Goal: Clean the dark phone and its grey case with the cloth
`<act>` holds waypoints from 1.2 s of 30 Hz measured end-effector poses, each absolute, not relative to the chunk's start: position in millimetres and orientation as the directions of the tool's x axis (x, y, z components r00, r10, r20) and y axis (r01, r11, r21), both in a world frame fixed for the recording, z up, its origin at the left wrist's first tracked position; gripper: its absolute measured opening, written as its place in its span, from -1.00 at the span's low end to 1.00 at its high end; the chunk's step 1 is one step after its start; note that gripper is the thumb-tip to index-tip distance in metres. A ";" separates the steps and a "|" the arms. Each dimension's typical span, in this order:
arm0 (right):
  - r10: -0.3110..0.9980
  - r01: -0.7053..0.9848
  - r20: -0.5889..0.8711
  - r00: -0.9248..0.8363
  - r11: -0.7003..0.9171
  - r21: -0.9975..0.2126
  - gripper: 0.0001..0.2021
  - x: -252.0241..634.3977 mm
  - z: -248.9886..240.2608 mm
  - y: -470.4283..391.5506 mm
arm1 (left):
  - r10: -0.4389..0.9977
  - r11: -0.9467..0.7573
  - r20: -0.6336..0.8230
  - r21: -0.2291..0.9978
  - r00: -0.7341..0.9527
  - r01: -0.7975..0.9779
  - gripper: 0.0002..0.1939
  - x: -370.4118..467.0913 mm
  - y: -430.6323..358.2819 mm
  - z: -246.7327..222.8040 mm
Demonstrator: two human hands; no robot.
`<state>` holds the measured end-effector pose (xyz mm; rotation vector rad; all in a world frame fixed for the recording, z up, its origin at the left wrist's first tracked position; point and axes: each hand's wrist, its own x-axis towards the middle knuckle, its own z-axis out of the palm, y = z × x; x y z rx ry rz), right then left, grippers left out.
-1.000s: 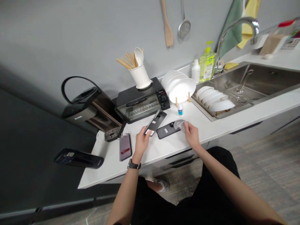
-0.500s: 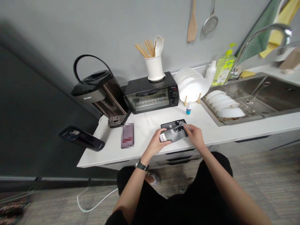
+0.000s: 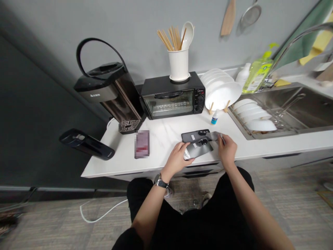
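Note:
My left hand (image 3: 179, 158) grips a grey phone (image 3: 199, 150) by its left end, thumb and fingers on opposite edges. The phone's back faces up, with a dark camera block and a white label partly under the fingers. Behind it a darker phone (image 3: 191, 136) lies back up on the counter. To the right of both phones, my right hand (image 3: 228, 150) pinches a small, thin grey piece (image 3: 213, 135); its kind is unclear. Its left end is close to the darker phone's camera end. A small white bottle with a blue label (image 3: 214, 119) stands farther back.
The white counter (image 3: 163, 139) holds a blurred-out purple rectangular item (image 3: 142, 144), a dark flask lying down (image 3: 87, 144), a drink dispenser (image 3: 110, 93) and a toaster oven (image 3: 171, 100). Plates (image 3: 223, 96) stand in a rack beside the sink (image 3: 309, 100), which contains several bowls (image 3: 260, 121).
My right hand has moved right, off the held phone, with the grey piece in its fingers. The left hand still holds the phone. The camera view has shifted slightly.

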<state>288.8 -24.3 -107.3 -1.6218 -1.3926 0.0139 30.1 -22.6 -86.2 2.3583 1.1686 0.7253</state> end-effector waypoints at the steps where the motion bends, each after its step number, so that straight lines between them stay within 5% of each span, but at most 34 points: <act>1: 0.768 0.763 0.555 0.318 0.140 -0.631 -0.56 288.9 -106.2 -27.1 | 0.808 -0.575 0.272 0.558 0.523 0.598 -0.25 29.6 -21.6 -86.9; 6: 0.857 0.816 0.505 -0.098 0.360 -0.453 -0.57 277.3 -111.5 -52.8 | 0.785 -0.611 0.318 0.539 0.531 0.580 -0.26 27.4 -21.5 -89.6; 15: 0.881 0.889 0.442 -0.166 0.328 -0.319 -0.46 257.8 -117.6 -74.1 | 0.792 -0.575 0.253 0.615 0.555 0.540 0.05 2.3 -35.1 -90.6; 22: 0.790 0.726 0.356 -0.498 0.605 -0.326 -0.44 192.7 -102.2 -90.8 | 0.838 -0.503 0.229 0.677 0.496 0.537 0.11 2.9 -35.7 -93.9; 30: 0.896 0.922 0.420 -0.142 0.274 -0.272 -0.35 282.9 -116.2 -80.7 | 0.851 -0.469 0.197 0.700 0.486 0.538 0.22 6.8 -34.6 -84.4; 36: 0.838 0.807 0.386 -0.386 0.509 -0.298 -0.30 201.6 -103.5 -81.3 | 0.861 -0.461 0.190 0.683 0.472 0.567 0.10 7.5 -36.9 -87.3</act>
